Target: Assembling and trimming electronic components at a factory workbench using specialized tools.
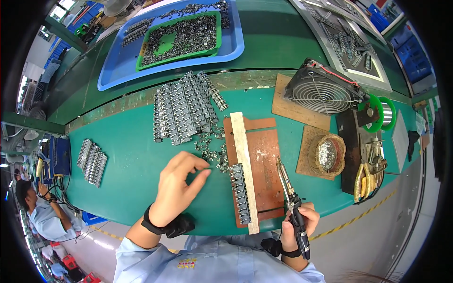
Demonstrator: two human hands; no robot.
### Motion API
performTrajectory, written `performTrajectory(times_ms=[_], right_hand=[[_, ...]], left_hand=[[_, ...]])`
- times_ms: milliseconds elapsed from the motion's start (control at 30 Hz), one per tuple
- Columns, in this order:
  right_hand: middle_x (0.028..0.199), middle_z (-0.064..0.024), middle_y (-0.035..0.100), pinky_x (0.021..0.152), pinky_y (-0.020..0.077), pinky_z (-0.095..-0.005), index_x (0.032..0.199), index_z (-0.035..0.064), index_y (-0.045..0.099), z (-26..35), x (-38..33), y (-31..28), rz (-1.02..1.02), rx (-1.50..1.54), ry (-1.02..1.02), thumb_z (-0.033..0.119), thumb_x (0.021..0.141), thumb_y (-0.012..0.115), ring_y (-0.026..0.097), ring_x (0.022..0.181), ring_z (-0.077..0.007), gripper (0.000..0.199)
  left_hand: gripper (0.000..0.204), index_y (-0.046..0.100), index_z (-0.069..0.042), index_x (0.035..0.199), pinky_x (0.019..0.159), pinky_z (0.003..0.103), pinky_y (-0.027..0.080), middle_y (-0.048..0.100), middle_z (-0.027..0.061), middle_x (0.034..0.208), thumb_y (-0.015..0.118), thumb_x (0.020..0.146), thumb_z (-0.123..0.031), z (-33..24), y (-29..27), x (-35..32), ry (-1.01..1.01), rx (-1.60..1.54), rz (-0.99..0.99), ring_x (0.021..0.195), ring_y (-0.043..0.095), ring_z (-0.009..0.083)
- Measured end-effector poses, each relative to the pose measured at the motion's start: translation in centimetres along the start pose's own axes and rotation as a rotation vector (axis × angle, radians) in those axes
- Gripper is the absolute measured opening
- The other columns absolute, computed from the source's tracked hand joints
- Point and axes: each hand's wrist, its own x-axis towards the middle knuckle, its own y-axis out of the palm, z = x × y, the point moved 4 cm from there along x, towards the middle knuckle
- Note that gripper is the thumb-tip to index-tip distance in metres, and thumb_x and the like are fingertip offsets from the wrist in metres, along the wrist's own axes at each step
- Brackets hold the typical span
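On the green table [141, 141] of a busy workshop, the left hand [179, 181] reaches with thumb and forefinger nearly pinched, nothing held that I can make out, toward the loose metal clips [211, 150] lying just beyond its fingertips, up and to the right. The right hand [298, 221], farther off, grips a soldering iron [290, 198] pointing away over the brown board [259, 160], where a row of clips [239, 193] runs lengthwise beside a pale wooden strip [244, 165]; stacked clip rows [184, 108] lie beyond.
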Motion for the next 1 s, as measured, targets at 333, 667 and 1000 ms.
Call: performTrajectory(times_ms=[333,667,1000], right_hand=[[0.083,-0.0105,0.047,0.064,0.0390,-0.0289,0.100,0.0041,0.042,0.1,0.0,0.1,0.020,-0.012,-0.006,0.017,0.069,0.070,0.046,0.071,-0.0179,0.043],[0.081,-0.0108,0.049,0.065,0.0396,-0.0294,0.099,0.0041,0.044,0.2,0.4,0.1,0.015,-0.010,0.001,0.014,0.069,0.069,0.047,0.071,-0.0191,0.041],[0.081,-0.0109,0.048,0.064,0.0394,-0.0289,0.099,0.0035,0.044,0.2,0.3,0.1,0.017,0.010,-0.005,0.012,0.067,0.070,0.046,0.070,-0.0180,0.042]], left_hand=[[0.013,0.056,-0.004,0.080,0.062,0.036,0.039,0.051,0.0070,0.074,0.062,0.069,-0.004,-0.6,1.7,-0.1,0.134,0.142,0.090,0.068,0.050,0.0264],[0.006,0.055,-0.001,0.082,0.065,0.023,0.043,0.058,0.0055,0.081,0.058,0.077,-0.003,-0.1,0.9,-1.7,-0.273,-0.367,0.204,0.073,0.056,0.0124],[0.005,0.053,-0.002,0.087,0.068,0.023,0.044,0.057,0.0038,0.081,0.054,0.082,-0.003,0.4,3.5,-2.3,-0.598,-0.980,0.462,0.073,0.056,0.0106]])
